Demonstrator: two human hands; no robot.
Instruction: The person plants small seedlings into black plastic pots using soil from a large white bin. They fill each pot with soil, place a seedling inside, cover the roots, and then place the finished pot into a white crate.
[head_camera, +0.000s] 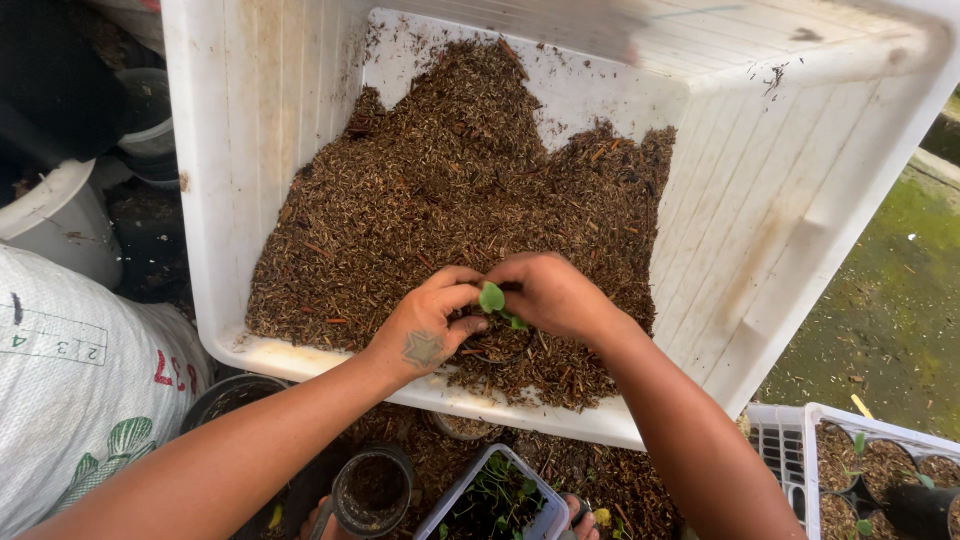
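Note:
A big white plastic tub (770, 230) holds a heap of brown potting mix (460, 190). Both my hands meet at its near edge. My left hand (428, 325) and my right hand (552, 295) pinch a small green seedling (494, 300) between their fingertips. Under them a small dark pot (495, 352) sits in the mix, mostly hidden by my fingers. The seedling's leaves stick up between the two hands.
A white printed sack (80, 380) lies at the left, with white buckets (60, 215) behind it. Below the tub stand dark pots (372, 490) and a tray of seedlings (500, 500). A white crate with filled pots (870, 470) is at the lower right, on mossy ground (900, 290).

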